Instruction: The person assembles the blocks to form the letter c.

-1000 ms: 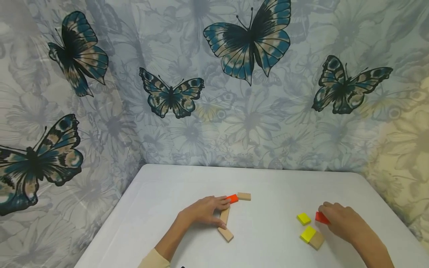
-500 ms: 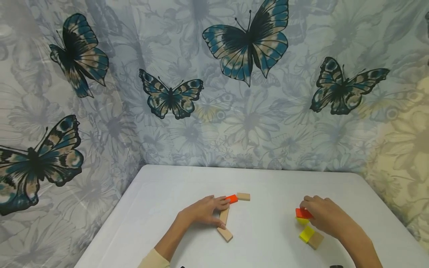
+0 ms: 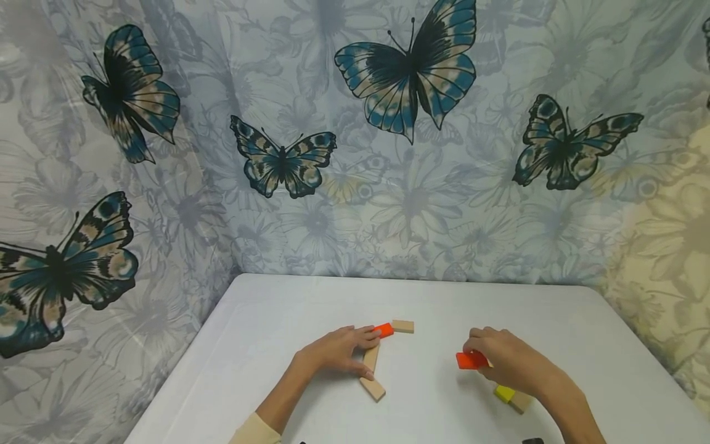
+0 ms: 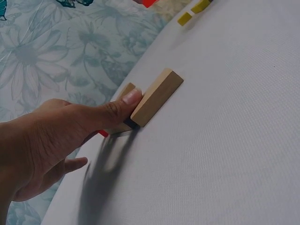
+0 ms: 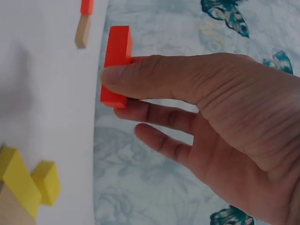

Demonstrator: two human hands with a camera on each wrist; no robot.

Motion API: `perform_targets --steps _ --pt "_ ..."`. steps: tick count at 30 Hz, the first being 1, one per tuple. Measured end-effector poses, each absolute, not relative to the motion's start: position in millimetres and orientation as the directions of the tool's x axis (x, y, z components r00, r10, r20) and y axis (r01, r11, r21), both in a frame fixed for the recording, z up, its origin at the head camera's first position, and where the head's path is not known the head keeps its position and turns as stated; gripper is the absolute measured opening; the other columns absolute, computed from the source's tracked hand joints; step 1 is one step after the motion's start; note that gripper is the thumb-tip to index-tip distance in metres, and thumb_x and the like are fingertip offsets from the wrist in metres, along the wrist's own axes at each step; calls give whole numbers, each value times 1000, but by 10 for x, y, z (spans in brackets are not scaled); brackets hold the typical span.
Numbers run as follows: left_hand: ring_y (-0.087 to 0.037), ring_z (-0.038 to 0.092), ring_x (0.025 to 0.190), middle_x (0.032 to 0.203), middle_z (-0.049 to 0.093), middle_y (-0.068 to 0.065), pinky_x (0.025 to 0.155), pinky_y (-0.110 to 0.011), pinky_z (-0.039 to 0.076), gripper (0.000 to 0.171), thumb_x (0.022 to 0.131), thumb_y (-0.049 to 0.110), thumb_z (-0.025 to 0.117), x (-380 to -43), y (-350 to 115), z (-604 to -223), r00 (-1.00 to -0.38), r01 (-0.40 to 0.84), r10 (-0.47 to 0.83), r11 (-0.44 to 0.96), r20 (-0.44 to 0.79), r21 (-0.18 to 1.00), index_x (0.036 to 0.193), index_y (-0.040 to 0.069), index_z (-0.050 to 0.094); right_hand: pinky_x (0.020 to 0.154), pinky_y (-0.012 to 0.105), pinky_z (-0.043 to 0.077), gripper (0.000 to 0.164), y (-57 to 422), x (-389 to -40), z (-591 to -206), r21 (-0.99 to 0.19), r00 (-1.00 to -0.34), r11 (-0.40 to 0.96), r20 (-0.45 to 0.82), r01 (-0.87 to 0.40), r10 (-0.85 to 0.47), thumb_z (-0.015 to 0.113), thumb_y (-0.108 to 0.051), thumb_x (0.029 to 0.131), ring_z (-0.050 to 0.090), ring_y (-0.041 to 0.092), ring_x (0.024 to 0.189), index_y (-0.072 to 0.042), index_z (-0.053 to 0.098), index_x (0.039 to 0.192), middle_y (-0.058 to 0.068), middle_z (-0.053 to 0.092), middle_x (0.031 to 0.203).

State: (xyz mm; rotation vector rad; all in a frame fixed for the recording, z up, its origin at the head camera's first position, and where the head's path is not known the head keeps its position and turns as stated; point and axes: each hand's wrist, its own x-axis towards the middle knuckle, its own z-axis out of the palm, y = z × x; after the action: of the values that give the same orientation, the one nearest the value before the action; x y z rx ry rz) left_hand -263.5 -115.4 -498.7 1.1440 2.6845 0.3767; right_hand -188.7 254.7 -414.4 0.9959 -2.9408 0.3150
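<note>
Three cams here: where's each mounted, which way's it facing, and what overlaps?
Head: on the head, forward and down at white table and butterfly wall; left hand, right hand, forearms and left sleeve show.
Left wrist: on that wrist, facing a wooden block and the table; left hand shows.
Right wrist: on that wrist, facing the held red block, table and wall behind; right hand shows.
Shared: head and right wrist both show that red block and a yellow block.

head view: farther back, facing forward-down over table [image 3: 421, 401]; wrist views: close by fingers [image 5: 159, 116], both catching yellow blocks [image 5: 47, 183].
</note>
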Motion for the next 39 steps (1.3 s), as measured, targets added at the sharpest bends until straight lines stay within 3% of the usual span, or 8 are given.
perform_targets --steps 10,28,39 --pt "-13 34 159 168 40 9 132 -44 29 82 87 56 79 -2617 -1146 -4938 -696 655 709 691 -112 307 155 21 51 71 24 54 26 2190 -1894 -4182 -214 -702 675 82 -706 -708 91 -10 77 51 -2 78 -19 78 97 -18 61 87" --pt "-12 34 160 168 39 9 132 -46 31 81 88 55 78 -2643 -1133 -4937 -687 664 719 681 -108 307 156 20 50 77 22 51 22 1435 -1892 -4485 -246 -621 630 -121 -737 -774 89 -13 82 48 -2 78 -25 81 99 -16 64 88" --pt "-13 34 159 168 40 8 132 -46 30 81 88 55 78 -2630 -1153 -4933 -687 668 720 681 -104 300 156 20 51 76 23 52 19 1324 -1902 -4566 -234 -632 639 -114 -733 -766 89 -19 82 48 -1 76 -21 81 99 -16 64 85"
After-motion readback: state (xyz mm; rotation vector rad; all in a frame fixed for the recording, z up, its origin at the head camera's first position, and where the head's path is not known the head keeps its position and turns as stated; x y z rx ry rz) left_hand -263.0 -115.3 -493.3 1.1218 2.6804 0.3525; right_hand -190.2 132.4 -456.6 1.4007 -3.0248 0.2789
